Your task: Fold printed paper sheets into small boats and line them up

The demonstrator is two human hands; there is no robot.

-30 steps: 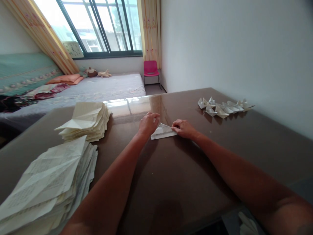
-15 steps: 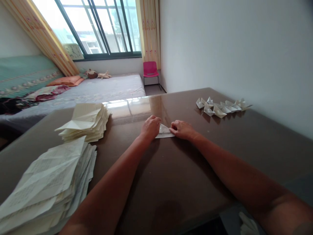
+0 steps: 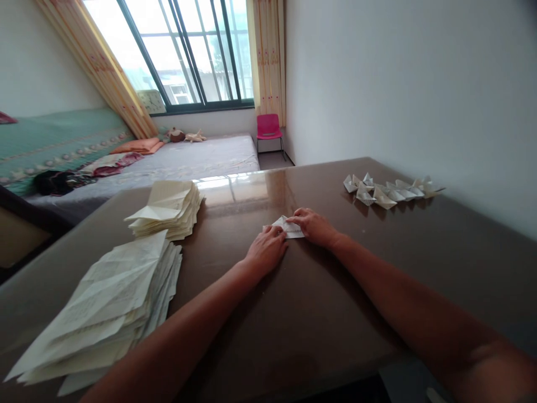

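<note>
A small folded sheet of paper (image 3: 295, 230) with a peaked top lies on the brown table, between my hands. My left hand (image 3: 267, 248) rests over its lower left part, fingers stretched out and laid flat across the paper and tabletop. At the right side, my right hand (image 3: 315, 226) grips the paper's edge, its index finger reaching over the upper face. The fingers cover both ends of the fold, and my right thumb is hard to make out.
Several folded paper boats (image 3: 385, 197) stand at the back right. To the left are a stack of creased printed sheets (image 3: 113, 291) and a yellowish paper stack (image 3: 170, 204) behind it. Beyond the glossy table (image 3: 293, 313) are a bed (image 3: 222, 151) and a pink chair (image 3: 269, 127).
My left hand has come down from the paper's upper left to its lower left and flattened. My right index finger now reaches across the paper. The view has shifted slightly left.
</note>
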